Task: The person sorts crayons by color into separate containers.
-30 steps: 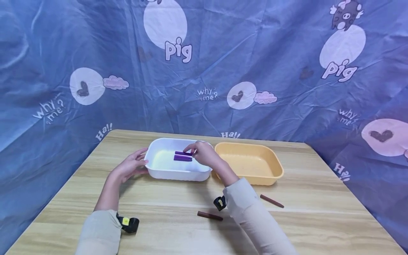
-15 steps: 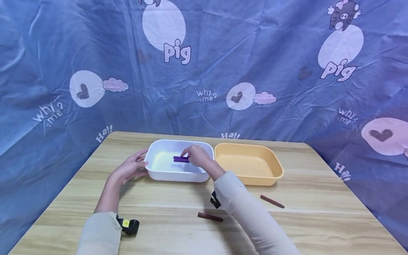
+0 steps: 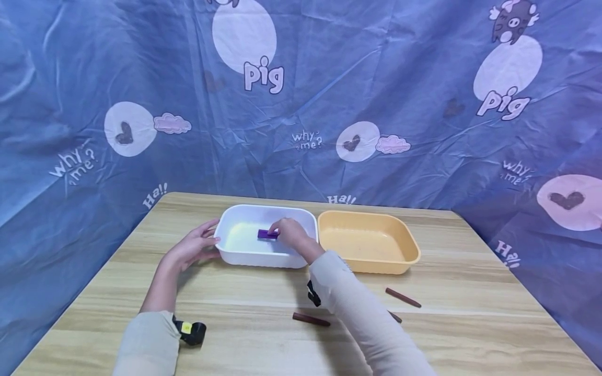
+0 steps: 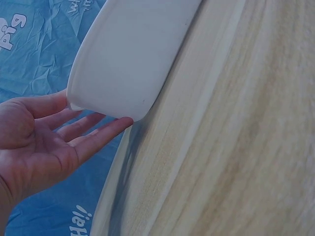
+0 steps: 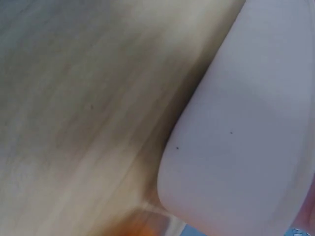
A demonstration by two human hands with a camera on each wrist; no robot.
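In the head view, a white plastic basin (image 3: 263, 259) stands on the table with a couple of purple sticks (image 3: 264, 234) side by side on its floor. My right hand (image 3: 291, 234) reaches in over the near side and pinches a purple stick; the sticks' right ends are hidden under its fingers. At the basin's left end is my left hand (image 3: 194, 245), thumb at the rim. In the left wrist view its fingers (image 4: 101, 137) lie nearly straight along the outside of the end wall. Only the basin's outer wall (image 5: 236, 118) and a sliver of skin show in the right wrist view.
Close against the basin's right side stands a yellow-orange basin (image 3: 376, 266). Brown tapered sticks lie on the wooden table (image 3: 244, 297): one in front (image 3: 311, 319), one further right (image 3: 403, 297), and one (image 3: 395, 317) partly behind the right sleeve. A printed blue cloth (image 3: 263, 167) hangs behind.
The right hand has lowered deeper into the white basin, and the purple sticks now lie closer together. As the right arm shifted left, a third brown stick came into view. The left hand stays put.
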